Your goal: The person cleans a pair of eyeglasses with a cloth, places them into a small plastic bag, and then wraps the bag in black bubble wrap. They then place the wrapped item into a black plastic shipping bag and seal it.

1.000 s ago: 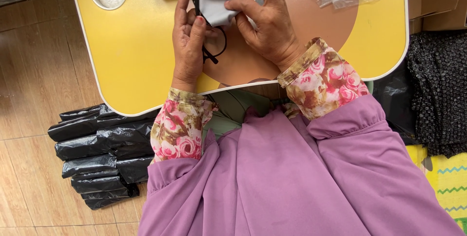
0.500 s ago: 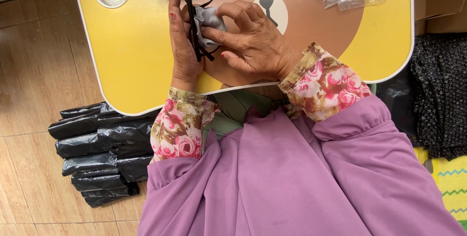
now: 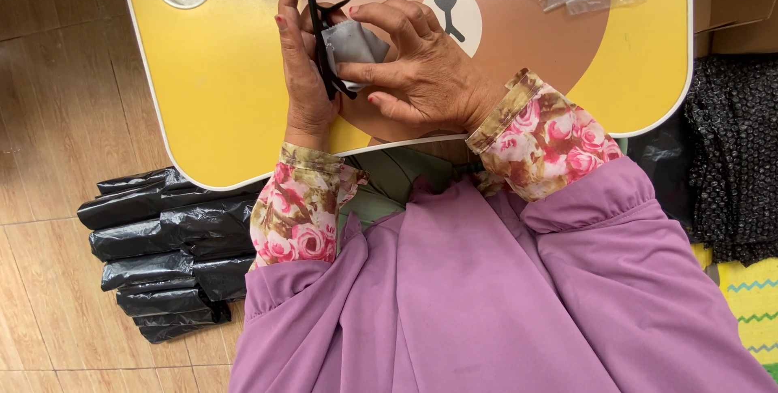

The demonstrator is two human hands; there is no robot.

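Both hands meet over the yellow tray. The left hand grips the black glasses, their long axis running away from the body. The right hand pinches a grey cloth against the frame, just right of it.

The left hand grips black glasses while the right hand presses a grey cloth on them.
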